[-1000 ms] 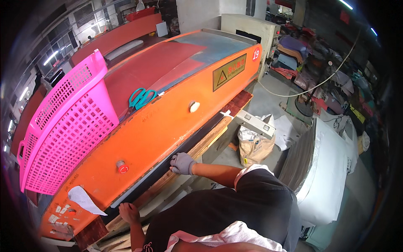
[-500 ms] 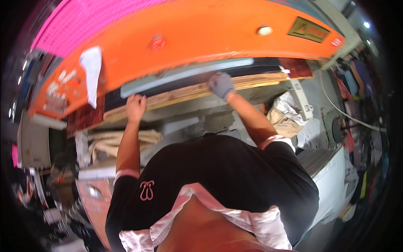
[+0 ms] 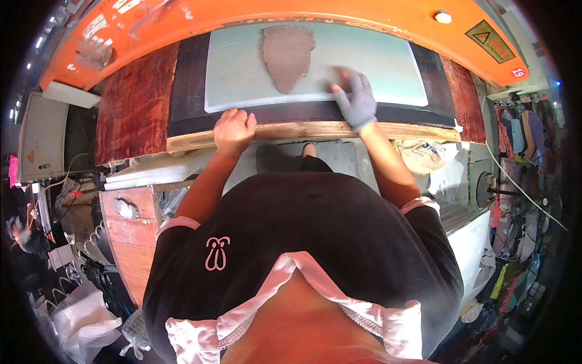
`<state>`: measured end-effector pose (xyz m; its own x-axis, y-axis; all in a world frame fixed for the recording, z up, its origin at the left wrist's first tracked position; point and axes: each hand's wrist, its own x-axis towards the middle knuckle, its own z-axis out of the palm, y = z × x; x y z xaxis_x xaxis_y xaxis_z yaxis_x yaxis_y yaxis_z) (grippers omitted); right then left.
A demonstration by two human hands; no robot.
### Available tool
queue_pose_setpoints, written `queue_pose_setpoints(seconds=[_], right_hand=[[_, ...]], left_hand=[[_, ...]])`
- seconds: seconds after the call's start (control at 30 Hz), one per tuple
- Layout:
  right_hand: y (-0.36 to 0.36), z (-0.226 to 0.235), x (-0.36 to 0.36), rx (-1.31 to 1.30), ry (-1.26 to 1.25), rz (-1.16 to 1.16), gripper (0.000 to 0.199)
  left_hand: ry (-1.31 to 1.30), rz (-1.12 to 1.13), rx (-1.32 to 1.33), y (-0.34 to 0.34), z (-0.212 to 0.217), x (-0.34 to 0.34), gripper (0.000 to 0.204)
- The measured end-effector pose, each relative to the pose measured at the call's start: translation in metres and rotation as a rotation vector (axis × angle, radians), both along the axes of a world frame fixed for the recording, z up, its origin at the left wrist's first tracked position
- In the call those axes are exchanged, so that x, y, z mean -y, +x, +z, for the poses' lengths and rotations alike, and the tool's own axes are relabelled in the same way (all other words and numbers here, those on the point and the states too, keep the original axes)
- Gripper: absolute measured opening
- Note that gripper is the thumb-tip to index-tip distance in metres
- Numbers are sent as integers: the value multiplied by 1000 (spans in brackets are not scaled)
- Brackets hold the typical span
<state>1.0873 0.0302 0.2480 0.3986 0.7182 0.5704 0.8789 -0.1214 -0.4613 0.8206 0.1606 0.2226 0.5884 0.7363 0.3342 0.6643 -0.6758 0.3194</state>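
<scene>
My bare left hand (image 3: 234, 130) is closed, its fingers curled over the wooden strip (image 3: 291, 130) along the front edge of the work surface. My right hand (image 3: 357, 104), in a grey glove with some fingertips bare, is held with fingers spread over the near right part of a pale green board (image 3: 376, 54). Its fingertips are blurred, and nothing shows in them. A flat brown piece (image 3: 287, 56) with ragged sides, narrowing toward me, lies on the board left of that hand. I cannot tell its material. Under the board is a black mat (image 3: 191, 91).
An orange machine beam (image 3: 339, 13) spans the far side. Reddish-brown panels (image 3: 136, 100) flank the mat. Below the strip are a stack of white sheets (image 3: 154, 171), a wooden cabinet (image 3: 127, 227) and a paper sack (image 3: 418, 159). Colourful material (image 3: 521, 145) hangs at the right.
More of the pale board, and the brown piece on it, now show from under the orange beam. My right hand has opened from a curled grip by the wooden strip. The view has shifted.
</scene>
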Motion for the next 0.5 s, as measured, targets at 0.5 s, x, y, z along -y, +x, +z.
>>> queue_pose_setpoints(seconds=[0.5], right_hand=[[-122, 51, -55, -75, -671, -202, 83]], left_hand=[[114, -428, 153, -27, 10, 69, 33]])
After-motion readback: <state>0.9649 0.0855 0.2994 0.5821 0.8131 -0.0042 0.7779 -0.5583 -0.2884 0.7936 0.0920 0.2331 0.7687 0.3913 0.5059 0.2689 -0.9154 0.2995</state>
